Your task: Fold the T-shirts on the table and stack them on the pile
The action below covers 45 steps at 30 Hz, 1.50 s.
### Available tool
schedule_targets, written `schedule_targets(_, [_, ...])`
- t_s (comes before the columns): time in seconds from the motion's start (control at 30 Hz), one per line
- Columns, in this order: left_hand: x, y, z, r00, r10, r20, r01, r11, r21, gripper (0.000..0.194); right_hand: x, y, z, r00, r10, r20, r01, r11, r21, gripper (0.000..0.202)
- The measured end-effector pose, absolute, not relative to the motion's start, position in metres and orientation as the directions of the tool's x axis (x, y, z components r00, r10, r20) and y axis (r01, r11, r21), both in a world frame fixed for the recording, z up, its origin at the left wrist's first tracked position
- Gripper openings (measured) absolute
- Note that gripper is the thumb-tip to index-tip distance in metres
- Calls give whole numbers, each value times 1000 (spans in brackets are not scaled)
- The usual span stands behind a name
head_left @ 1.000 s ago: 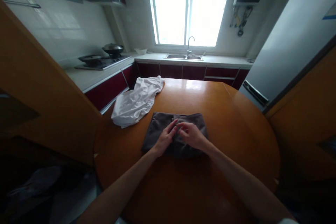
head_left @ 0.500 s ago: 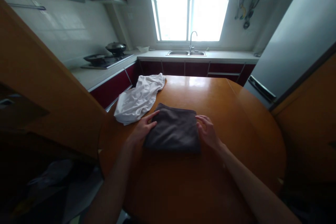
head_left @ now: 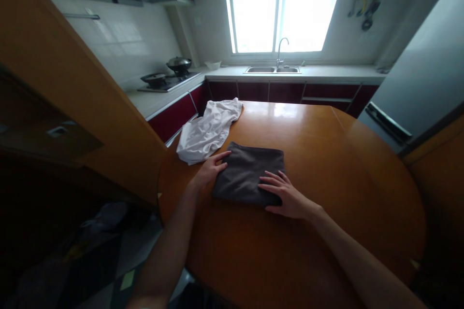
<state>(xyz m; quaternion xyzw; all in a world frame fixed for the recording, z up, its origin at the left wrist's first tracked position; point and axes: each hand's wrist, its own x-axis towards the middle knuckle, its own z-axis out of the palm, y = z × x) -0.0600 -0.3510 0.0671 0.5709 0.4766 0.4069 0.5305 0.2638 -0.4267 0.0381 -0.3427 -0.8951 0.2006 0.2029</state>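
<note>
A dark grey cloth [head_left: 242, 174], folded into a flat rectangle, lies on the wooden table [head_left: 311, 140]. My left hand [head_left: 210, 170] touches its left edge, with the fingers apart. Spread over the lower right part of the cloth is my right hand [head_left: 288, 195], its fingers resting on top and the thumb by the near edge. A crumpled white cloth [head_left: 208, 130] lies just beyond my left hand, towards the table's far left edge.
Behind the table runs a counter with a sink [head_left: 273, 70] and a tap [head_left: 280, 53]. Pans [head_left: 179, 63] stand on the stove at the left. A fridge [head_left: 416, 82] stands at the right, and a wooden panel [head_left: 90, 106] at the left.
My right hand has moved from the cloth's right edge onto its lower right part, fingers spread. My left hand stays at the left edge. The whole view has shifted, with things appearing further right.
</note>
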Motion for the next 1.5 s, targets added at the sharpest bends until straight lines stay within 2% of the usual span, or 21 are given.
schedule_targets(0.27, [-69,-344,53,249,968,-18,157,-22,987,68,262,-428,35,-697,681,223,527,698,-485,67])
schedule_targets(0.47, [-70,-342,48,226,970,-85,117,60,991,74,260,-429,32,-706,678,204,539,702,-466,66])
schedule_targets(0.63, [-68,-345,54,201,979,18,59,-30,998,73,259,-431,35,-721,669,180,544,708,-449,68])
schedule_targets(0.7, [-68,-345,56,177,984,11,84,-27,996,72,258,-431,35,-726,666,171,544,709,-449,70])
schedule_targets(0.87, [-70,-346,54,171,974,-146,140,122,983,76,257,-431,32,-740,657,144,542,709,-451,74])
schedule_targets(0.97, [-70,-344,51,157,987,-43,232,5,973,72,257,-431,31,-739,657,149,534,707,-464,73])
schedule_targets(1.03, [-69,-341,51,139,987,86,405,-136,904,66,258,-432,32,-738,657,152,531,706,-469,71])
schedule_targets(1.13, [-63,-335,59,132,948,289,684,-298,665,55,260,-431,34,-738,659,146,528,699,-482,62])
schedule_targets(1.23, [-50,-330,72,204,904,377,797,-377,472,49,263,-429,37,-736,663,135,520,681,-515,54])
schedule_targets(1.37, [-26,-320,75,383,884,268,835,-456,309,46,265,-431,39,-739,664,119,515,669,-535,53])
schedule_targets(1.5, [-15,-309,51,365,925,105,910,-378,169,52,267,-432,38,-727,670,149,504,669,-546,57])
